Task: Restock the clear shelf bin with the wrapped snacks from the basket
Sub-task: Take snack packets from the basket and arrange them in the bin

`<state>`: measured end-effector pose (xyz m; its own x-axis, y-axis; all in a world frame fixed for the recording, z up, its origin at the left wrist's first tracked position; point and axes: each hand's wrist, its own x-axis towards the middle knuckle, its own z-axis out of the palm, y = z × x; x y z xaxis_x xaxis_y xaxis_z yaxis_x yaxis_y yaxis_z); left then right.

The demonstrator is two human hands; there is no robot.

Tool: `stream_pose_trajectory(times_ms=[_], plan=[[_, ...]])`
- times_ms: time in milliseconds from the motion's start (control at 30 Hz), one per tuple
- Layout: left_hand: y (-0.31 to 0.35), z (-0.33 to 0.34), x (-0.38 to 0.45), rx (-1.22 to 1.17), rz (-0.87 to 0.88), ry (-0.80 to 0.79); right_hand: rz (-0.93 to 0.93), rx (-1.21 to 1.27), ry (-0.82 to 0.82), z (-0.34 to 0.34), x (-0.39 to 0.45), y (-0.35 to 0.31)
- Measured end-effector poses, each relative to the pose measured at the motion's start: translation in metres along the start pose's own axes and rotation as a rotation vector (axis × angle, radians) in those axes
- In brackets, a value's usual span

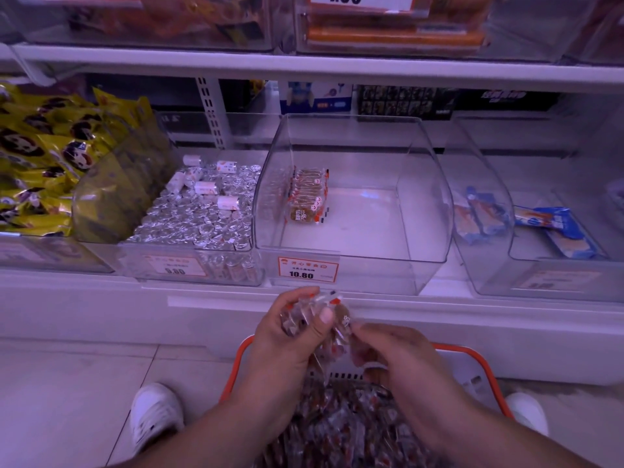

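Shelving [304, 67], white, two tiers in view; all places below are given relative to the clear shelf bin.

Clear shelf bin [354, 204]: centre of the lower tier, open-topped, price tag reading 10.80 on its front lip. Holds one short row of wrapped snacks [306, 194] standing on edge against its left wall, long axis of the row running front to back, flat faces turned toward the aisle. The rest of its floor is bare (restocking barely begun, by my estimate).

Basket [472, 359]: orange-rimmed, on the floor below and in front of the bin, heaped with loose snacks.

Foil-wrapped sweets [202, 214]: bin immediately left.

Blue packets [553, 228]: bin immediately right.

Left hand [290, 336]: below the bin's front lip, above the basket, fingers curled round a bunch of snacks [317, 309], wrappers fanning upward toward the bin.

Right hand [391, 352]: just right of the left, fingertips pinching the lower packets of the same bunch, apparently squaring them.

Risks, as judged: slippery wrappers may slide from the loose bunch and drop back into the basket or onto the floor; an uneven bunch may topple the standing row on placement.
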<state>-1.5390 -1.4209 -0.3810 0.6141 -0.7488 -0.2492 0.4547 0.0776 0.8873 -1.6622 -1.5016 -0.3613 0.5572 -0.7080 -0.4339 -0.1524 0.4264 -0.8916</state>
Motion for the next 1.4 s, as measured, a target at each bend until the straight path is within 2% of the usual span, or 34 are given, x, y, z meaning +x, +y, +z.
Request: stream_pose_trajectory(times_ms=[100,167,267,333,500,667,767,900,1033,1133,1233,1400], plan=[[-0.005,0.001,-0.004,0.15,0.122,-0.016,-0.011,0.003,-0.101,0.003,-0.001,0.003],[-0.006,0.0,-0.005,0.258,0.192,-0.032,0.065,0.072,-0.245,0.004,-0.001,0.001],[-0.007,0.001,-0.007,0.363,0.251,-0.065,0.193,0.208,-0.361,0.004,-0.001,-0.002],[-0.005,0.002,-0.01,0.383,0.251,-0.116,0.225,0.294,-0.366,0.002,0.001,-0.003],[0.001,0.005,-0.018,0.478,0.282,-0.248,0.142,0.411,-0.176,-0.009,0.008,-0.006],[0.001,0.003,-0.015,0.45,0.356,-0.132,0.097,0.392,-0.25,-0.003,0.003,-0.004],[0.0,0.003,-0.017,0.469,0.368,-0.131,0.099,0.325,-0.299,-0.005,0.002,-0.007],[-0.001,0.007,-0.018,0.411,0.346,-0.125,0.184,0.316,-0.46,-0.004,-0.001,-0.01],[0.008,0.01,-0.017,0.358,0.364,-0.126,0.254,0.446,-0.581,-0.005,-0.003,-0.015],[0.018,0.013,-0.019,0.351,0.378,-0.231,0.227,0.488,-0.663,-0.005,-0.005,-0.024],[0.028,0.016,-0.021,0.323,0.396,-0.258,0.164,0.475,-0.769,-0.005,-0.007,-0.037],[0.052,0.007,-0.012,0.367,0.501,-0.227,-0.028,0.253,-0.723,-0.002,-0.006,-0.061]])
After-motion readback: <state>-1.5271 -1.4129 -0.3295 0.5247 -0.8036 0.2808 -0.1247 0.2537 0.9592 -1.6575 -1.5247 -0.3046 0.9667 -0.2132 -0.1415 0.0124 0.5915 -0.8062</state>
